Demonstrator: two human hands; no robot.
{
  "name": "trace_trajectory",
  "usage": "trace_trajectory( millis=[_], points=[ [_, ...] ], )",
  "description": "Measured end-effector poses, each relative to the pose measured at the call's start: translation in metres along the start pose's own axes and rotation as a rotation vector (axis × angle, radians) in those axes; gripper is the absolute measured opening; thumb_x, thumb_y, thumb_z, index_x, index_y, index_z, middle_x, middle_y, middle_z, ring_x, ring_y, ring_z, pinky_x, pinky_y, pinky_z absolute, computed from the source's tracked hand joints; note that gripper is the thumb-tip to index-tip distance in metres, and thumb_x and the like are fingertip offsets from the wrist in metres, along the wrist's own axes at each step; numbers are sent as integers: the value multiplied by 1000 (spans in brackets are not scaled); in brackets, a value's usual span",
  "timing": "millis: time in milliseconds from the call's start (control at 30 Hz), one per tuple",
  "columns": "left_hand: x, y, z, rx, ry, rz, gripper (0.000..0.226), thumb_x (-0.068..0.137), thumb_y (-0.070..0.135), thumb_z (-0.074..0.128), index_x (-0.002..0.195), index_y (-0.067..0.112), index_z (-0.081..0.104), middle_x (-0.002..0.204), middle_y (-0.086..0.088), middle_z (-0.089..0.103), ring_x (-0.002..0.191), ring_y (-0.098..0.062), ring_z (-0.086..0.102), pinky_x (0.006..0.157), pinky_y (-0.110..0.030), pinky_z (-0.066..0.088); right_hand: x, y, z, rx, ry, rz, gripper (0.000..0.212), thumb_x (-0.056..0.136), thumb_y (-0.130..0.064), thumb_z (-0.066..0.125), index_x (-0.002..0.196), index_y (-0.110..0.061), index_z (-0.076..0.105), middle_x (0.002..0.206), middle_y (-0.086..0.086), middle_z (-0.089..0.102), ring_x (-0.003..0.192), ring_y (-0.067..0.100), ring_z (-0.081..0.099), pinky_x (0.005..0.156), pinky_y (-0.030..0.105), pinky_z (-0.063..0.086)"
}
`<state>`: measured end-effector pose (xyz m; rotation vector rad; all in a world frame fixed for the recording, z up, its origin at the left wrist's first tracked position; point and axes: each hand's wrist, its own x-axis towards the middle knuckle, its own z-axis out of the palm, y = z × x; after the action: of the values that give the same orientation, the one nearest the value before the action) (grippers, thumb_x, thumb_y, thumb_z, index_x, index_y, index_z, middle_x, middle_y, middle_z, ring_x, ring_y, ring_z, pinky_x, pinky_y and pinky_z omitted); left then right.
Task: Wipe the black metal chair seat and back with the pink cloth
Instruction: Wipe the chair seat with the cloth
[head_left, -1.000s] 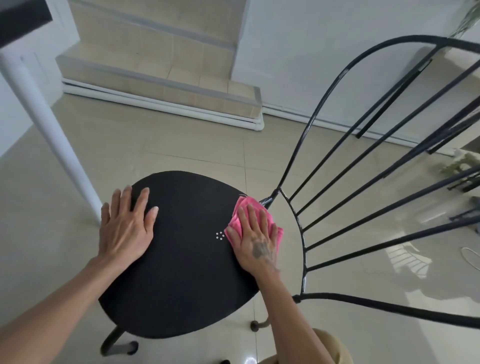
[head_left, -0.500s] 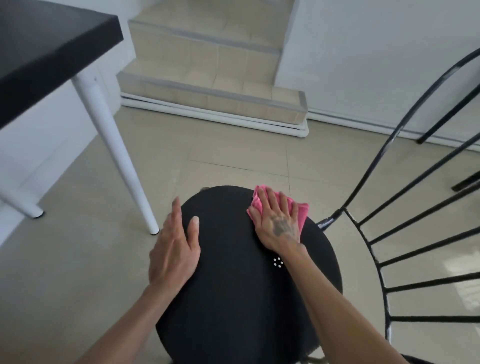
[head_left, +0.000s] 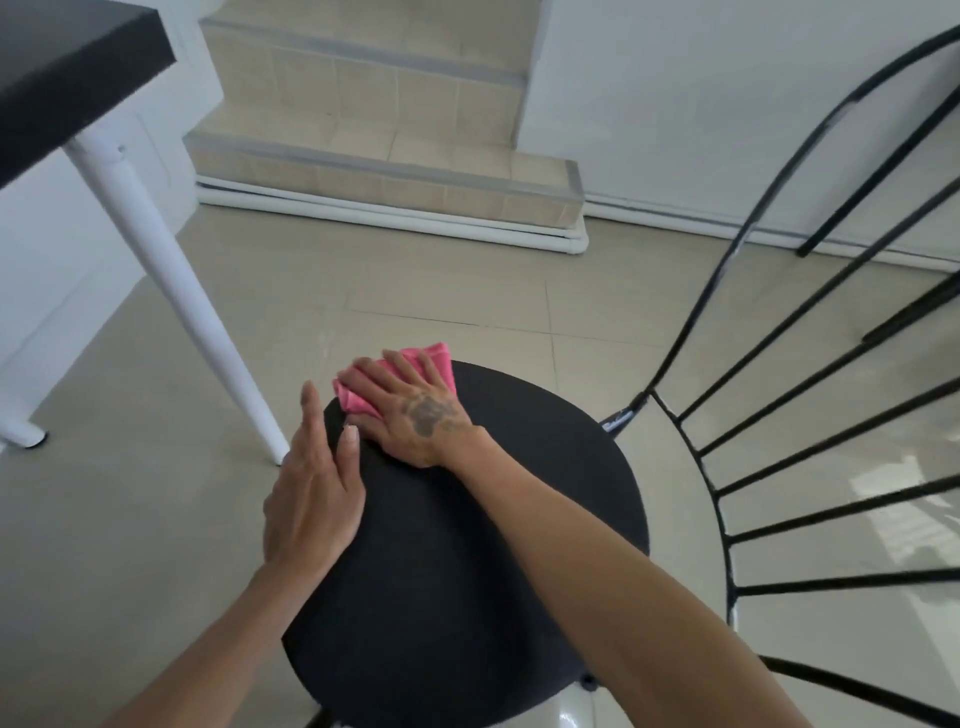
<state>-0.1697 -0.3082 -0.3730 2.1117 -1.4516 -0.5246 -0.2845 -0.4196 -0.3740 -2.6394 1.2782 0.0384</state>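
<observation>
The round black chair seat (head_left: 498, 545) fills the lower middle of the head view. Its black wire back (head_left: 810, 405) fans out to the right. A folded pink cloth (head_left: 434, 361) lies on the seat's far left rim. My right hand (head_left: 415, 410) presses flat on the cloth with fingers spread, and part of the cloth shows beyond the fingertips. My left hand (head_left: 311, 488) rests on the seat's left edge, fingers straight, just beside the right hand.
A white table leg (head_left: 176, 296) slants down to the floor left of the seat, under a black tabletop (head_left: 62, 67). Tiled steps (head_left: 384, 171) with a white pipe along their base stand ahead. The beige tile floor (head_left: 130, 519) surrounds the chair.
My right hand has slid the pink cloth from the seat's right side near the back across to the far left rim. The left hand stays on the left edge.
</observation>
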Motion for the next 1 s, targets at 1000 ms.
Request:
trace_trajectory(
  millis=[1000],
  points=[
    [-54, 57, 49, 198, -152, 521, 64, 101, 49, 25, 154, 15, 34, 153, -21, 43, 148, -38, 31, 117, -53, 35, -215, 28, 24, 237, 144, 743, 60, 107, -48, 18, 160, -30, -2, 167, -9, -10, 152, 23, -21, 121, 49, -18]
  ],
)
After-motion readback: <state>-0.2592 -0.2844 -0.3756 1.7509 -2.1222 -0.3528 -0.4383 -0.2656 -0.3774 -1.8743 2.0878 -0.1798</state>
